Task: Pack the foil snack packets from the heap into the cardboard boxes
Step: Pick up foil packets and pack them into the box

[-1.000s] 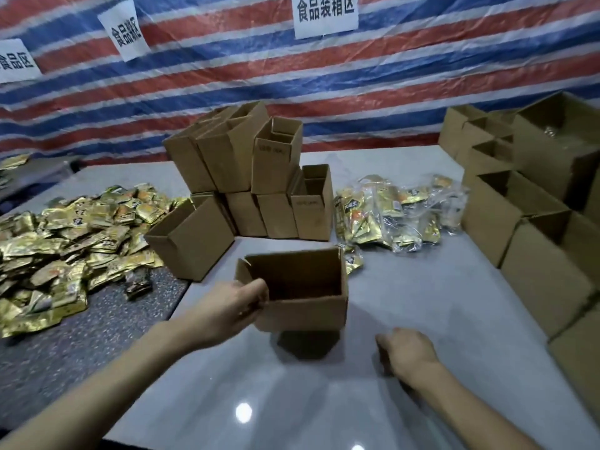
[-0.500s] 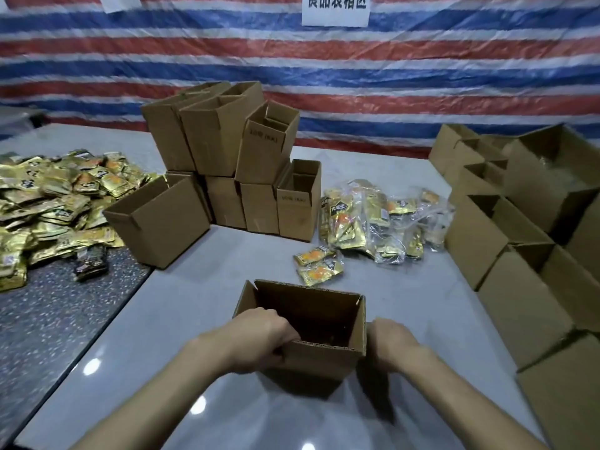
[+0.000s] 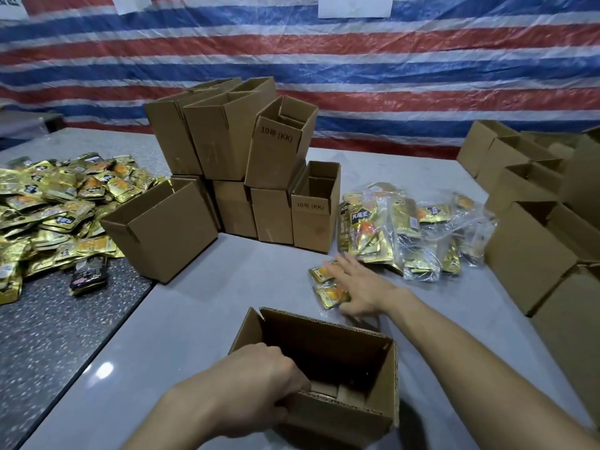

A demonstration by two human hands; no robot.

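On the pale grey worktop (image 3: 227,287), the right hand (image 3: 360,287) spread open fingers over two small gold foil packets (image 3: 329,295) lying just beyond the open brown cardboard box (image 3: 357,362), whose near rim the farther left hand (image 3: 259,384) gripped.

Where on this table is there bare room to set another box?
Bare tabletop lies between the big open box and the near box the left hand grips; another strip between the right forearm and the right-hand boxes. Crowded: box stack, bagged packets.
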